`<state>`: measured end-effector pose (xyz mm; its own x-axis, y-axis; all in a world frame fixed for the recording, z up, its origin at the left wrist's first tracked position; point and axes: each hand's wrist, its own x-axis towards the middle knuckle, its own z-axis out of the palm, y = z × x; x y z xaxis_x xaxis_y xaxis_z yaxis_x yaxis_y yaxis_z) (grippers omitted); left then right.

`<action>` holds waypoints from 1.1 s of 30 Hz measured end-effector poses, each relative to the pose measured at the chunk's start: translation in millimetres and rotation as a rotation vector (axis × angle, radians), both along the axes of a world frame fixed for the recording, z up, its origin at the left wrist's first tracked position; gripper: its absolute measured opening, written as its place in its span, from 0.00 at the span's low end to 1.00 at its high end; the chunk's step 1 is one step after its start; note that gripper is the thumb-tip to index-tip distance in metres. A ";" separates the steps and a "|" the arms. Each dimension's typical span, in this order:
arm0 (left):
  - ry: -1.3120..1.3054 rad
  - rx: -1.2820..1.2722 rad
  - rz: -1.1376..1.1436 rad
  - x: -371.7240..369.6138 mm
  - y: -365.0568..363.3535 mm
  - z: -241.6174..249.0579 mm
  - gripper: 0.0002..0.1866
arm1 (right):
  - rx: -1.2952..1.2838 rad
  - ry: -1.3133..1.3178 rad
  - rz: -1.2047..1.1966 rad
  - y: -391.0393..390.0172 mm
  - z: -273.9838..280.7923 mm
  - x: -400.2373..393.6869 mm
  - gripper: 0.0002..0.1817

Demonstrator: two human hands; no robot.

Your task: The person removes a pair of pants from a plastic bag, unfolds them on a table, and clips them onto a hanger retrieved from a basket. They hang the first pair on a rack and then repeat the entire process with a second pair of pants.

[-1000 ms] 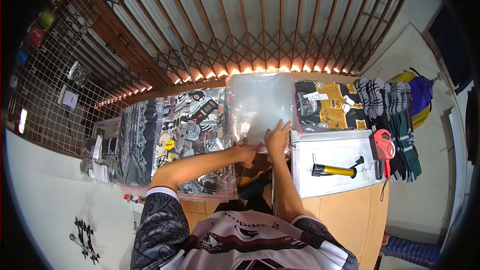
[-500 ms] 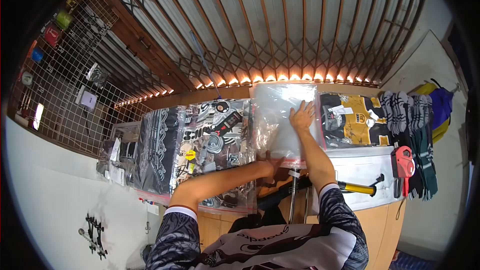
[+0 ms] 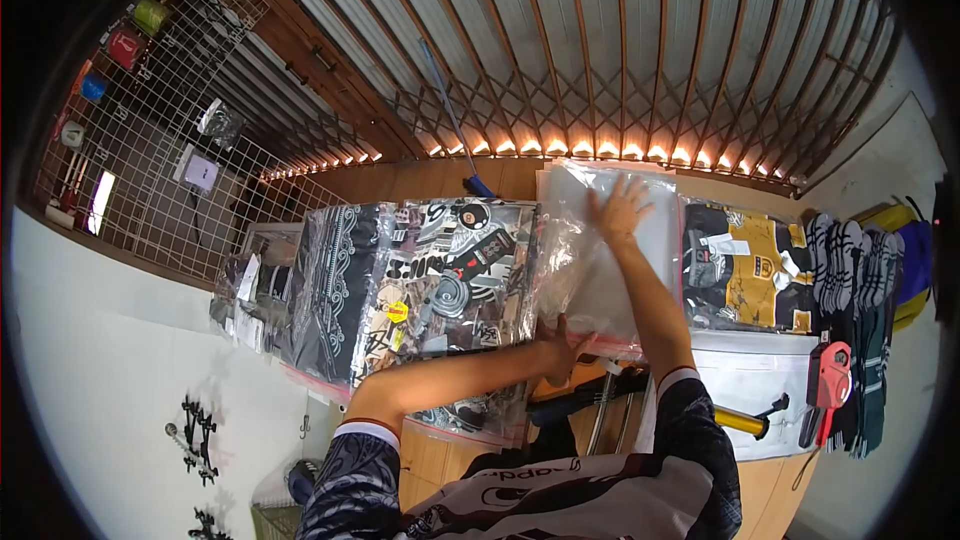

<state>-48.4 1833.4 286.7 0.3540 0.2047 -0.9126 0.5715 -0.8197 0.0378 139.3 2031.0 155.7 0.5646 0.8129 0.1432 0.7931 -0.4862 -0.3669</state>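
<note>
A clear plastic bag (image 3: pixel 578 265), with a reddish seal strip along its near edge, lies flat among the packed goods. My right hand (image 3: pixel 620 212) rests palm down on its far part, fingers spread, holding nothing. Low at the near left corner of the bag is my left hand (image 3: pixel 560 352), its thumb and fingers apart at the edge; part of it is hard to make out. To the left lies a bagged patterned garment (image 3: pixel 425 290) with a coiled belt-like item on top. A bagged black and yellow jersey (image 3: pixel 750 270) sits on the right.
Several striped socks (image 3: pixel 835 265) lie at the right end, beside a red and black tape dispenser (image 3: pixel 832 375). A yellow cylinder (image 3: pixel 740 422) lies near my right forearm. Dark bagged clothing (image 3: pixel 335 290) is farther left. Behind the table stands a folding metal gate (image 3: pixel 600 60).
The head view has shifted, moving the scene slightly right. My right hand has slid toward the bag's far end and a little left, with its fingers spread wider. My left hand stays at the near edge.
</note>
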 end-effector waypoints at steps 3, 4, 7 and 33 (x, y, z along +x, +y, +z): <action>0.021 0.034 -0.001 0.6 -0.8 -5.0 0.64 | 0.076 0.082 0.186 -6.2 18.1 -47.8 0.49; 0.027 0.034 -0.014 0.9 -0.8 -6.4 0.63 | 0.054 0.112 0.223 -5.8 22.8 -59.4 0.48; -0.022 0.009 -0.097 -4.2 -0.2 -22.8 0.63 | 0.035 0.160 0.276 6.7 23.8 -71.3 0.43; -0.169 0.080 0.033 -9.3 1.5 -50.9 0.67 | 0.199 0.341 -0.229 -305.4 53.5 -99.1 0.44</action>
